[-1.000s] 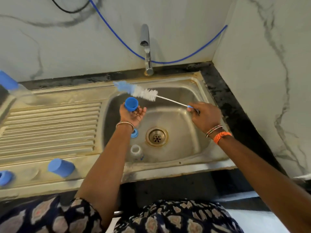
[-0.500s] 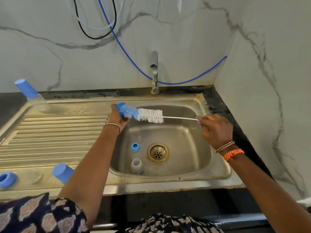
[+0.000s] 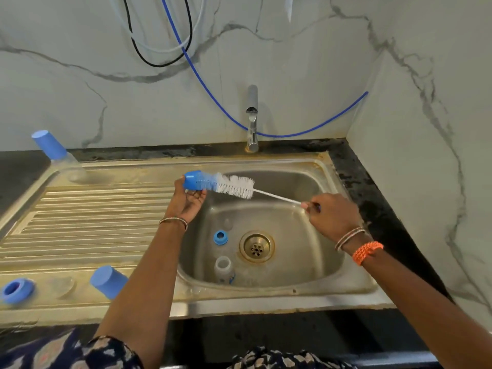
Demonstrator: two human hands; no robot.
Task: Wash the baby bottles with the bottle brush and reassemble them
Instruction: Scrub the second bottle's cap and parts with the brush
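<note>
My left hand [image 3: 189, 202] holds a blue bottle cap [image 3: 193, 180] over the sink's left rim, fingers curled under it. My right hand [image 3: 331, 215] grips the handle of the bottle brush [image 3: 235, 186], whose blue and white bristle head is pushed into the cap's mouth. In the sink basin [image 3: 298, 265] lie a clear bottle body [image 3: 223, 269] and a blue collar ring [image 3: 220, 237]. A capped bottle [image 3: 57, 155] stands at the drainboard's far left corner.
A second blue cap [image 3: 107, 281] and a blue ring [image 3: 16, 290] sit on the drainboard's front edge. The tap [image 3: 252, 121] rises behind the basin, with no water running. The drain [image 3: 256, 246] is at the basin's middle. A marble wall closes the right side.
My left hand brought the blue cap up and left to the brush tip, and the bristle head went into it. The view tilted up.
</note>
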